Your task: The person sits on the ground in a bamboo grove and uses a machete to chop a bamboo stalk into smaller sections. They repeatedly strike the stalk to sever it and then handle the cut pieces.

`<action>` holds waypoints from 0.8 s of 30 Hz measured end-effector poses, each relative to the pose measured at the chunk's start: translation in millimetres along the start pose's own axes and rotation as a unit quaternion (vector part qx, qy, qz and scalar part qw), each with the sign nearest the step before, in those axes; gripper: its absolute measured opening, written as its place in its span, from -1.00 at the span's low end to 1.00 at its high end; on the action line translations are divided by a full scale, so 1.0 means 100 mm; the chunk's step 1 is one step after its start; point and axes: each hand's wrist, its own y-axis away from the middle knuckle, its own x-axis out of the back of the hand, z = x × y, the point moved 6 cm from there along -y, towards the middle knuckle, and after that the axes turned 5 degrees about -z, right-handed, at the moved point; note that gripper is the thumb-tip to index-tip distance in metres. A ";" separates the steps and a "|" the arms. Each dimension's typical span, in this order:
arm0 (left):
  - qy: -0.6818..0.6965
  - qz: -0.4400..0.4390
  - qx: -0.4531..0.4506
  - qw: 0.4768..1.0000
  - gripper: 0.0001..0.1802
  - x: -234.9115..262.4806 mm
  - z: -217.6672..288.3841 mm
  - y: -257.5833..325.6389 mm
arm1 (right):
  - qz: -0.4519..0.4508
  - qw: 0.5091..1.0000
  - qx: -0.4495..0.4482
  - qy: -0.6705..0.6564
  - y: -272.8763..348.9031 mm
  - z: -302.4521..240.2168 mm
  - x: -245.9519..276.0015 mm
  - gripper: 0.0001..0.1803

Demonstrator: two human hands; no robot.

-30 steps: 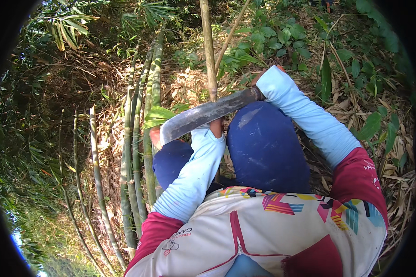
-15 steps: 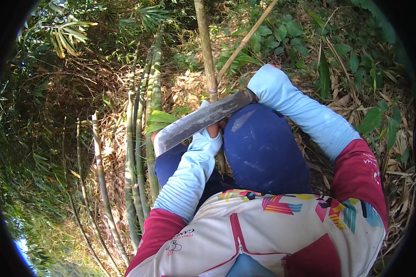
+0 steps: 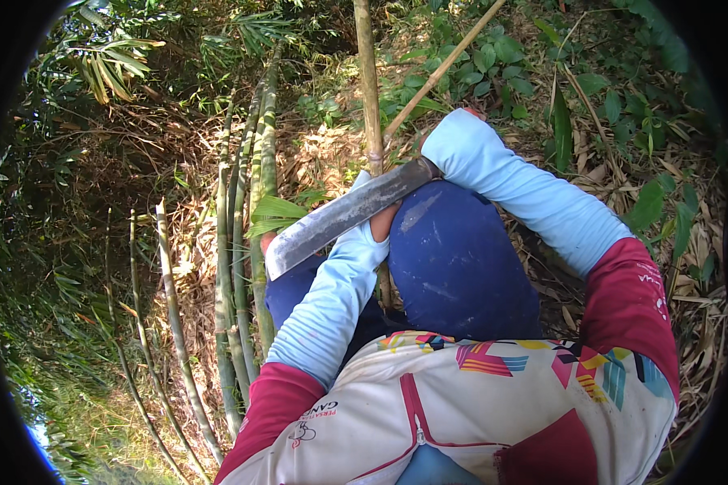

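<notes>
My right hand (image 3: 451, 136), covered by a light blue sleeve, grips the handle of a long dark machete (image 3: 340, 217). The blade slants down to the left across my left wrist, tip toward a green bamboo clump. My left hand (image 3: 383, 217), also sleeved, sits just under the blade and closes around a thin tan bamboo stem (image 3: 369, 97) that rises straight up from beside my blue-trousered knee (image 3: 461, 259). The blade hides part of the left fingers.
A clump of several green bamboo culms (image 3: 247, 242) stands at my left. A thin slanted stick (image 3: 445, 69) leans off the stem to the upper right. Dry leaves and low green plants (image 3: 623, 202) cover the ground at the right.
The machete's tip has dropped lower and to the left, and my right hand has shifted slightly left. My left hand keeps its hold on the stem.
</notes>
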 end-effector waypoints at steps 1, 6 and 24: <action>-0.125 -0.011 -0.036 0.991 -0.72 0.01 0.04 0.00 | -0.003 1.000 0.001 -0.019 -0.01 0.01 -0.03 -0.79; -0.112 -0.049 -0.044 0.992 -0.77 0.04 -0.07 -0.15 | -0.051 0.998 -0.002 -0.032 -0.05 0.07 -0.18 -0.77; -0.003 -0.050 -0.004 0.999 -0.77 0.11 -0.14 -0.06 | -0.126 0.986 -0.084 -0.069 -0.05 0.08 -0.22 -0.71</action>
